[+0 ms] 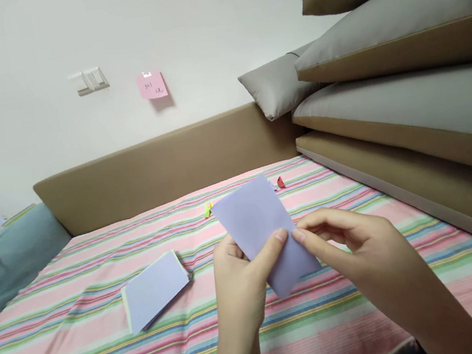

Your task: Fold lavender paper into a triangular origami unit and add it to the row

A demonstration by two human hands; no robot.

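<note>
A pale purple sheet of paper (254,212) is held up in front of me, tilted, over the striped cloth. My left hand (246,266) grips it from the left, thumb flat on its face and fingers hidden behind. On its right edge, my right hand (345,238) pinches the paper between thumb and fingers. To the left lies a stack of paper (158,290) with a purple sheet on top and a pale edge beneath. Behind the held sheet are a small yellow-green folded piece (208,209) and a small red folded piece (281,182).
A striped cloth (92,314) covers the surface. A brown padded board (165,169) runs along the wall. Large grey and brown cushions (405,100) are piled at the right, beside a grey pillow (275,83). A blue-grey cushion (18,254) sits at the left. A pink note (152,87) hangs by the switches (89,80).
</note>
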